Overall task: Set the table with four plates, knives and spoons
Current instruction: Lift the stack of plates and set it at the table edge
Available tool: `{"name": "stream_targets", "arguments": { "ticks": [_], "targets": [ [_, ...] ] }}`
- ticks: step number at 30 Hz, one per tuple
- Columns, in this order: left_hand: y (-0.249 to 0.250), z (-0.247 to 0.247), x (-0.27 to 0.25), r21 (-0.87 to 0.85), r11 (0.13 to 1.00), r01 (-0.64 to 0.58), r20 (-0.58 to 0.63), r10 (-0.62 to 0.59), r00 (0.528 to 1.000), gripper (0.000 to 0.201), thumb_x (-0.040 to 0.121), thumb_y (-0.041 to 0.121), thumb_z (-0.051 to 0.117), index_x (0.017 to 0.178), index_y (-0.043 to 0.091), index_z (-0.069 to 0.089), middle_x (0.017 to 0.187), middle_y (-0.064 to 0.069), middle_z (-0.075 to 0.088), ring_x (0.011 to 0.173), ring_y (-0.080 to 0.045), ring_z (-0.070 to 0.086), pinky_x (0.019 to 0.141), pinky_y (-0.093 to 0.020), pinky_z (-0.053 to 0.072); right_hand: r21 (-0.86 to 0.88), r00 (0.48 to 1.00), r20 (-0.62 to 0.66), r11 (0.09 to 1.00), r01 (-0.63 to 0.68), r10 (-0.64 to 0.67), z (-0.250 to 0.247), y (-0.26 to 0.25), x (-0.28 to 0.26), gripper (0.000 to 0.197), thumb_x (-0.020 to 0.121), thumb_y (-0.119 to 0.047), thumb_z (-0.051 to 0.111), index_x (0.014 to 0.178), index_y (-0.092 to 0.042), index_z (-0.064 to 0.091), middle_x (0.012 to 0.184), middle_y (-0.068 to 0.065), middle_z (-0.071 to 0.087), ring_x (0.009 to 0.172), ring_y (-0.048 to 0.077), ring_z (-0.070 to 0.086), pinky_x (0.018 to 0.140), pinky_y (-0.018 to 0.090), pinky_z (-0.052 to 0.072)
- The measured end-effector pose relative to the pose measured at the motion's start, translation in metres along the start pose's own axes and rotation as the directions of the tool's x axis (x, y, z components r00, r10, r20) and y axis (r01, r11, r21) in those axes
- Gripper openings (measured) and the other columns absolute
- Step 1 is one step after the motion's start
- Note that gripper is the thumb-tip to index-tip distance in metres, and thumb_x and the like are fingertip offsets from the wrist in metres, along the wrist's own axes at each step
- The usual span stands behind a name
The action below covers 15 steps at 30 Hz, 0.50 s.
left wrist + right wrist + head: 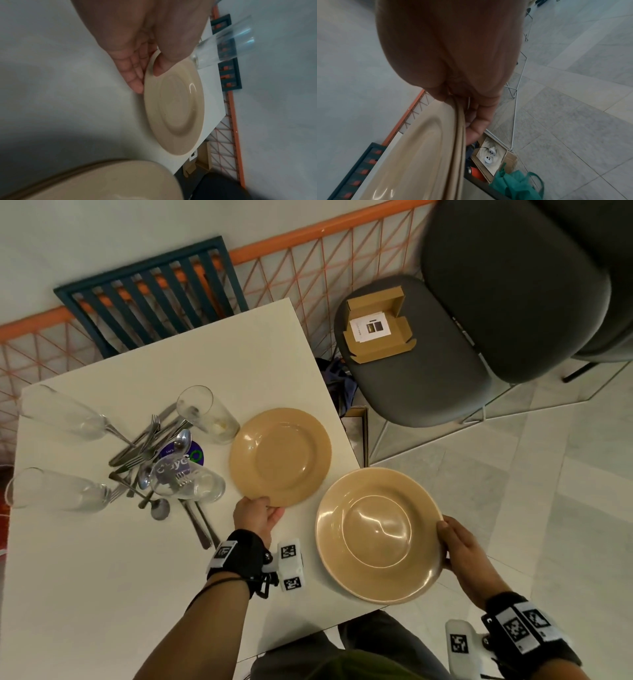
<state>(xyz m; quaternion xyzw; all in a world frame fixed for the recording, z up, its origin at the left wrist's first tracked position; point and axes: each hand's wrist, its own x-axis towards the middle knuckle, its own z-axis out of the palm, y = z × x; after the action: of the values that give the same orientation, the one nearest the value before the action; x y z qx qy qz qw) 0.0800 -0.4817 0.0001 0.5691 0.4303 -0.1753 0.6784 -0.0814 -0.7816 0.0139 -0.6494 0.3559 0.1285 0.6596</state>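
Observation:
A tan plate [280, 457] [175, 108] lies near the right edge of the white table [102, 577]. My left hand [260, 515] [145, 67] pinches its near rim, thumb on top and fingers beneath. My right hand [455, 546] [471, 108] grips the right rim of a stack of tan plates [376, 535] [419, 155] held over the table's near right corner. The right wrist view shows more than one rim in that stack. A pile of knives, spoons and forks [154, 453] lies left of the single plate.
Several tall glasses [205, 412] stand among the cutlery, one [223, 44] close to the plate. A blue slatted chair [154, 292] is at the far side, a grey chair [428, 371] with an open cardboard box at the right. An orange mesh fence [325, 268] runs behind.

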Motion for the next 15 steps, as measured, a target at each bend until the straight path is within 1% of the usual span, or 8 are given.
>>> {"name": "stream_targets", "arguments": {
  "ticks": [2, 4, 7, 11, 13, 15],
  "targets": [
    [0.004, 0.001, 0.0, -0.027, 1.0, -0.003, 0.025, 0.004, 1.0, 0.039, 0.091, -0.009, 0.044, 0.129, -0.005, 0.051, 0.121, -0.023, 0.062, 0.088, -0.022, 0.065, 0.069, -0.028, 0.055, -0.021, 1.0, 0.006, 1.0, -0.013, 0.013, -0.002, 0.001, 0.001, 0.028, 0.107, -0.026, 0.034, 0.118, -0.027, 0.059, 0.114, 0.006, 0.067, 0.105, 0.023, 0.063, 0.086, 0.048, 0.056],
    [0.006, 0.001, -0.005, -0.049, 0.999, -0.005, 0.05, 0.008, 0.999, 0.041, 0.09, -0.011, 0.044, 0.129, -0.002, 0.051, 0.121, -0.022, 0.062, 0.091, -0.024, 0.065, 0.071, -0.03, 0.054, -0.045, 1.0, 0.019, 0.999, -0.016, 0.017, -0.003, 0.002, 0.001, 0.029, 0.107, -0.028, 0.034, 0.12, -0.027, 0.059, 0.115, 0.005, 0.067, 0.106, 0.022, 0.063, 0.085, 0.045, 0.056],
    [0.01, -0.004, -0.022, -0.005, 0.999, -0.041, 0.135, 0.042, 0.99, 0.044, 0.09, -0.009, 0.046, 0.131, 0.005, 0.051, 0.112, -0.018, 0.066, 0.091, -0.024, 0.066, 0.072, -0.03, 0.054, -0.056, 0.999, 0.028, 0.998, -0.021, 0.022, -0.002, 0.004, 0.002, 0.029, 0.107, -0.029, 0.034, 0.12, -0.029, 0.059, 0.115, 0.004, 0.068, 0.106, 0.022, 0.064, 0.083, 0.043, 0.056],
    [0.007, -0.015, -0.051, 0.19, 0.97, -0.149, 0.283, 0.091, 0.955, 0.047, 0.09, -0.007, 0.046, 0.129, 0.017, 0.055, 0.091, -0.014, 0.064, 0.083, -0.022, 0.061, 0.074, -0.033, 0.054, -0.02, 0.999, 0.03, 0.999, -0.04, 0.04, 0.007, -0.001, 0.001, 0.029, 0.107, -0.027, 0.035, 0.117, -0.027, 0.062, 0.112, 0.005, 0.07, 0.105, 0.023, 0.065, 0.083, 0.043, 0.057],
    [0.002, -0.022, -0.056, 0.302, 0.927, -0.222, 0.323, 0.119, 0.939, 0.052, 0.09, -0.006, 0.047, 0.134, 0.022, 0.054, 0.085, -0.012, 0.064, 0.081, -0.019, 0.061, 0.075, -0.033, 0.055, 0.022, 0.997, 0.036, 0.998, -0.062, 0.061, 0.014, -0.004, 0.0, 0.03, 0.106, -0.028, 0.036, 0.118, -0.026, 0.063, 0.112, 0.006, 0.07, 0.106, 0.025, 0.065, 0.084, 0.045, 0.057],
    [-0.001, -0.032, -0.057, 0.407, 0.867, -0.288, 0.345, 0.146, 0.927, 0.054, 0.091, -0.004, 0.047, 0.135, 0.027, 0.052, 0.08, -0.01, 0.064, 0.078, -0.017, 0.063, 0.078, -0.034, 0.057, 0.057, 0.996, 0.044, 0.995, -0.083, 0.08, 0.021, -0.004, -0.002, 0.031, 0.106, -0.029, 0.036, 0.119, -0.024, 0.063, 0.112, 0.008, 0.07, 0.106, 0.029, 0.065, 0.086, 0.048, 0.056]
  ]
}}
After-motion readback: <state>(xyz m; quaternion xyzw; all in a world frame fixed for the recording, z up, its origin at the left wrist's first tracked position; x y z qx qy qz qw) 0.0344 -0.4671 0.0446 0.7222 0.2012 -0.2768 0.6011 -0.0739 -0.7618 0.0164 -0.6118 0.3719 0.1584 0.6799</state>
